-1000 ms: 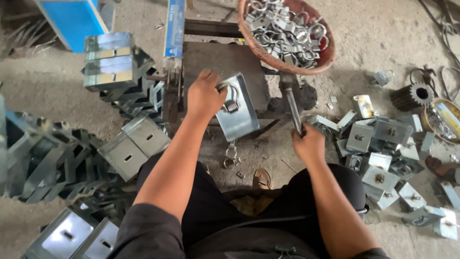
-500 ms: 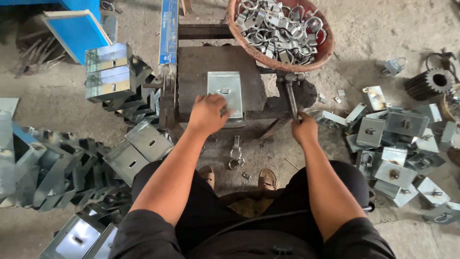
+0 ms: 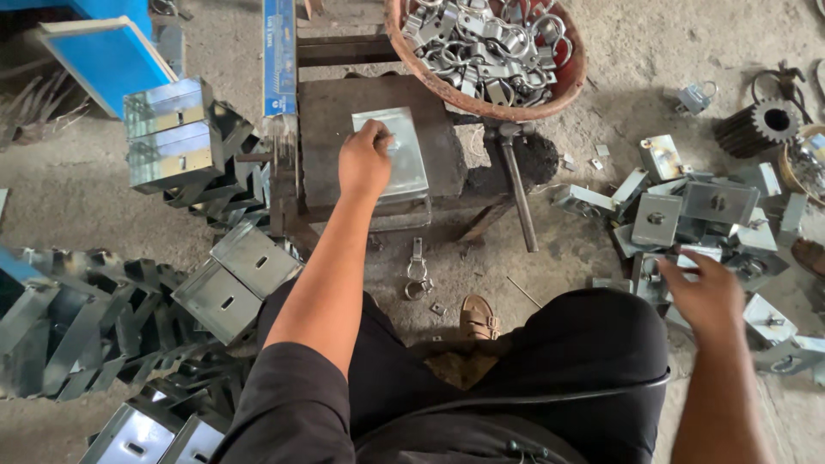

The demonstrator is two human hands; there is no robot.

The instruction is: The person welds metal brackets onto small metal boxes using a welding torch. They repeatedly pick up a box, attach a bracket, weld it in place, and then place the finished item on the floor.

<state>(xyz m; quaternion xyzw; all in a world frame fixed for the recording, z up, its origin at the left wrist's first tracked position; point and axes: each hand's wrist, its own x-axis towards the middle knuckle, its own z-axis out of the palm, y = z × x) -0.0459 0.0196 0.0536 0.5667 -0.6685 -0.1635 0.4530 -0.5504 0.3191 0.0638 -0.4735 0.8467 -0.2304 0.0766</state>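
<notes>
Two hands busy here, person sitting low on the floor with dark trousers, a sandal [image 3: 479,316] poking out between the knees. Nearest, the right hand [image 3: 706,296] hangs over the heap of folded metal brackets [image 3: 687,215] on the floor to the right, fingers [image 3: 679,273] spread loose and open, nothing in them, just above the closest pieces. Whether they actually touch one, can't tell from here.

A small shackle-like clip [image 3: 417,273] lies on the floor near the sandal. Off to the left there's a big pile of bent sheet-metal channels [image 3: 77,326].

Further out, the left hand [image 3: 364,161] rests on a flat galvanized plate [image 3: 397,155] that lies on the dark little bench [image 3: 335,129]. Fingers curled down on the plate's near-left part, pressing rather than gripping around it as far as I can see. A hammer [image 3: 518,193] leans at the bench's right side, nobody holding it.

Farthest, a reddish bowl [image 3: 563,90] full of metal rings and clips sits just beyond the bench, and a blue panel [image 3: 107,56] stands at the far left.
</notes>
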